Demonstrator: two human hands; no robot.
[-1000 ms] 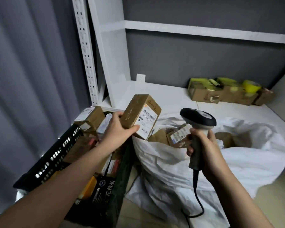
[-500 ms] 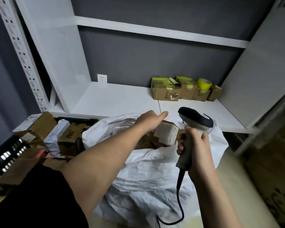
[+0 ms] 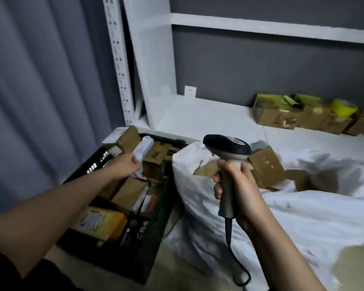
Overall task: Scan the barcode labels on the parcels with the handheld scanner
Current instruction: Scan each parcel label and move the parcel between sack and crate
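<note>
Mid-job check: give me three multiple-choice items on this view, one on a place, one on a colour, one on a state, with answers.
1. Where is the left hand?
A. over the black crate
B. on the shelf
C. in the white sack

2. What colour is the tape roll on the shelf?
A. red
B. yellow
C. blue

3. What is the right hand doing?
A. hanging empty
B. holding a parcel
C. gripping the scanner

Answers:
1 A: it reaches among the crate's parcels.
2 B: it looks bright yellow.
3 C: its fingers wrap the handle.
</note>
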